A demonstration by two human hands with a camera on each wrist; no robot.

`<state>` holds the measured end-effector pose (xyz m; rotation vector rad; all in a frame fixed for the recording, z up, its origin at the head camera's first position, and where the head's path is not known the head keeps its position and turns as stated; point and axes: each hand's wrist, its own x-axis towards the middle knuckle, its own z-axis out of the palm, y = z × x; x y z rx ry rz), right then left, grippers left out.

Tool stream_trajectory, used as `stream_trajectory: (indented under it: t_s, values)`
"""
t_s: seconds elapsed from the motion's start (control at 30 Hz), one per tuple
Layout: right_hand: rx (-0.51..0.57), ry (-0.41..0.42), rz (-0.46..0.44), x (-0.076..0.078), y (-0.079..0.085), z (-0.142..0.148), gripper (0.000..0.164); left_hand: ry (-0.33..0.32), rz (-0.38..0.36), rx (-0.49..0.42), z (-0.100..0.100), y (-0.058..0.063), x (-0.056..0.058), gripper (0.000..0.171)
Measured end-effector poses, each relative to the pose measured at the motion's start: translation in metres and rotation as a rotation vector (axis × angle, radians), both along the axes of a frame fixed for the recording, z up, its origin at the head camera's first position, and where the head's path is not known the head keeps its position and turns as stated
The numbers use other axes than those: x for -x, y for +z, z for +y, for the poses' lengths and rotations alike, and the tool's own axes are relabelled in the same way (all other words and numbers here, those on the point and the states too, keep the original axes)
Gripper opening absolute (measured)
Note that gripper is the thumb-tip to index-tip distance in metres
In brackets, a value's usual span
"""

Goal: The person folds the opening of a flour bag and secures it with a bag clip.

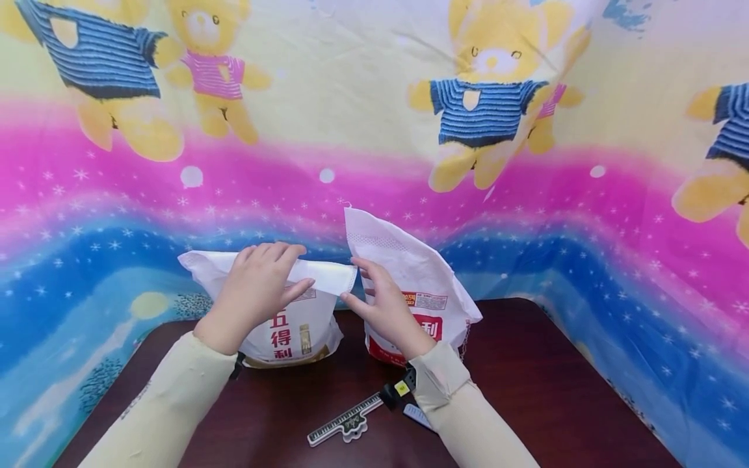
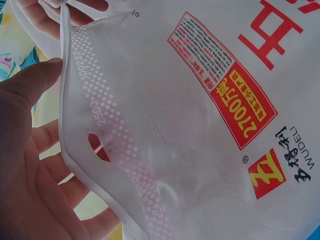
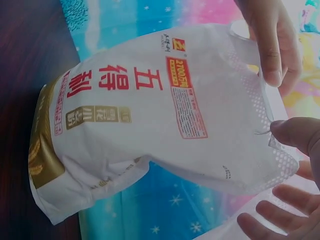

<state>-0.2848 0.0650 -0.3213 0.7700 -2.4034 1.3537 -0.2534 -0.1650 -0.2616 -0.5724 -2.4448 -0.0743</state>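
Observation:
A white flour bag (image 1: 318, 318) with red lettering and a gold base stands on the left of the table. My left hand (image 1: 254, 286) holds its top edge, thumb in front and fingers behind. In the left wrist view, that bag's top edge (image 2: 65, 115) runs between thumb and fingers, near a cut-out handle slot. My right hand (image 1: 389, 305) pinches the top's right corner. The right wrist view shows the thumb (image 3: 295, 132) on that corner and the other fingers spread behind. A second white flour bag (image 1: 404, 260) with a red label stands behind my right hand, partly hidden.
On the dark table (image 1: 263, 416) lies a clip (image 1: 345, 426) with a piano-key pattern, near the front. A light blue item (image 1: 417, 415) is partly covered by my right forearm. A bear-print cloth (image 1: 351, 117) hangs around the table's back and sides.

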Motion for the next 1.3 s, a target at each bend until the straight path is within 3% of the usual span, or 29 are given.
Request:
stream_trajectory:
  t_s: [0.33,0.57,0.9,1.3]
  values:
    - [-0.191,-0.043,0.235,0.012,-0.008,-0.004,0.073,0.004,-0.047,0.047,-0.008,0.000,0.009,0.055]
    - [-0.200,-0.066,0.321,0.016,-0.014,-0.007,0.067,-0.028,-0.018,0.051,-0.010,-0.001,0.011,0.050]
    - [-0.120,-0.096,0.395,0.023,-0.017,-0.014,0.049,-0.085,-0.027,0.048,-0.008,0.002,0.013,0.047]
    - [-0.047,-0.084,0.325,0.028,-0.013,-0.018,0.035,-0.119,-0.023,0.023,-0.010,0.005,0.021,0.033]
